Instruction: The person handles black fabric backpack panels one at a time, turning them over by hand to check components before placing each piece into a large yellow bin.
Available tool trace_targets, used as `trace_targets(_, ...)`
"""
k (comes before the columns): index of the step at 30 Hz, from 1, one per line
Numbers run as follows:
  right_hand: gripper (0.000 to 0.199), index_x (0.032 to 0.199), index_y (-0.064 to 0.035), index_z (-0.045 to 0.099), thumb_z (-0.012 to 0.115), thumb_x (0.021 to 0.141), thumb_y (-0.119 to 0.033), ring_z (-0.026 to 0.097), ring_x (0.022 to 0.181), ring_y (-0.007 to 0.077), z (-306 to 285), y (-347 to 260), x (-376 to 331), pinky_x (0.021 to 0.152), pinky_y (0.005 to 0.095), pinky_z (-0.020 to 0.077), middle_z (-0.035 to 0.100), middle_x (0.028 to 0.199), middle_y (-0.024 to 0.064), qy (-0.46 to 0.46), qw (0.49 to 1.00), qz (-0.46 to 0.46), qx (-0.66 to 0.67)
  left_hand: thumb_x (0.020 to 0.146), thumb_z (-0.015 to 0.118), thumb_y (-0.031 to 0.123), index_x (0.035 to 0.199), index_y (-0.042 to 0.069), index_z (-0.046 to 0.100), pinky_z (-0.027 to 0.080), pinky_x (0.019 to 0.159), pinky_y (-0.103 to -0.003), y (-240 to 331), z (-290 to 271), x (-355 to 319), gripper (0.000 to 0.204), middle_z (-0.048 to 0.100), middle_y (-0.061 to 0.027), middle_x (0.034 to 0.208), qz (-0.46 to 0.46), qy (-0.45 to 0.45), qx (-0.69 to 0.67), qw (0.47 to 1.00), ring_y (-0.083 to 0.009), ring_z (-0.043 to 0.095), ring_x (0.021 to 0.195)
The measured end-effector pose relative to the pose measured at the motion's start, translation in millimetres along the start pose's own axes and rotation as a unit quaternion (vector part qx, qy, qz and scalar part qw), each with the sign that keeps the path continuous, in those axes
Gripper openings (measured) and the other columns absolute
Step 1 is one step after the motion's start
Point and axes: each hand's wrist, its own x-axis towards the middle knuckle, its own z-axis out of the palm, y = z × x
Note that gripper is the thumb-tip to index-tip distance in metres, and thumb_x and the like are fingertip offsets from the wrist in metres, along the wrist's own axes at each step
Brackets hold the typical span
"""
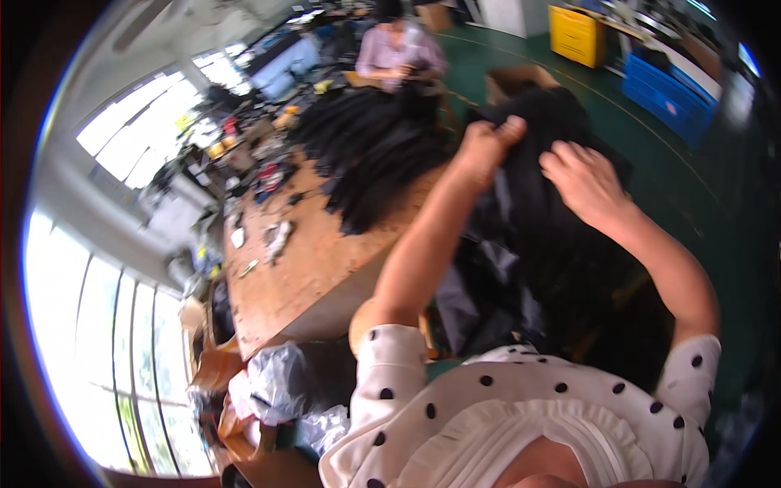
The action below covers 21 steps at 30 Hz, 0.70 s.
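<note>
A large piece of black cloth (553,110) hangs in front of me, right of the table. My left hand (488,148) is closed on its left side, thumb up. To the right, my right hand (587,183) has its fingers curled on the same cloth. The fingertips are partly blurred. Below my hands the cloth drops in dark folds, and its lower part merges with other dark material. I cannot tell what kind of garment, if any, it is.
A brown worktable (313,264) with a heap of black cloth pieces (366,146) stands to the left. Beyond it sits another person (399,53). A cardboard box (521,79), a blue crate (669,99) and a yellow bin (576,37) stand farther off. Plastic bags (281,382) lie near-left.
</note>
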Motion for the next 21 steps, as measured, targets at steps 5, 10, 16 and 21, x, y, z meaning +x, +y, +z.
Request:
trace_targets(5, 0.009, 0.074, -0.0062, 0.047, 0.055, 0.075, -0.006, 0.052, 0.071, 0.0251, -12.8, 21.0, -1.4, 0.062, 0.0359, 0.0399, 0.05, 0.07, 0.0075, 0.066, 0.995, 0.009, 0.07, 0.065, 0.079, 0.016, 0.107, -0.002, 0.055, 0.045, 0.083, -0.029, -35.5, 32.8, -10.6, 0.052, 0.06, -0.0048, 0.098, 0.062, -0.135, -0.004, 0.989, -0.011, 0.054, 0.089)
trace_targets(10, 0.007, 0.073, -0.0045, 0.047, 0.054, 0.075, -0.002, 0.053, 0.069, 0.0296, -23.0, 33.9, 26.5, 0.06, 0.0385, 0.041, 0.052, 0.07, 0.0095, 0.146, 0.979, 0.02, 0.14, 0.063, 0.078, 0.015, 0.056, -0.004, 0.055, 0.041, 0.044, -0.032, -18.7, 44.6, -6.9, 0.031, 0.053, -0.0047, 0.05, 0.146, -0.008, 0.132, 0.98, -0.0086, 0.048, 0.048)
trace_targets(16, 0.011, 0.081, -0.0013, 0.05, 0.051, 0.083, -0.012, 0.054, 0.061, 0.0249, -28.0, 158.6, 53.8, 0.056, 0.0327, 0.0398, 0.051, 0.067, 0.0142, 0.156, 0.965, 0.143, 0.157, 0.061, 0.074, 0.023, 0.058, -0.004, 0.051, 0.046, 0.059, -0.042, 22.0, 73.0, -8.3, 0.036, 0.054, -0.0205, 0.06, 0.202, -0.112, 0.432, 0.872, -0.0381, 0.056, 0.064)
trace_targets(21, 0.012, 0.086, -0.0072, 0.052, 0.049, 0.086, -0.018, 0.057, 0.075, 0.0363, -59.1, 246.3, 35.6, 0.062, 0.0379, 0.0427, 0.056, 0.076, 0.0169, 0.212, 0.952, 0.218, 0.034, 0.067, 0.06, 0.012, 0.072, 0.001, 0.055, 0.046, 0.061, -0.037, 31.7, 80.9, -19.9, 0.013, 0.053, -0.0105, 0.069, 0.496, -0.097, 0.601, 0.619, -0.0264, 0.056, 0.068)
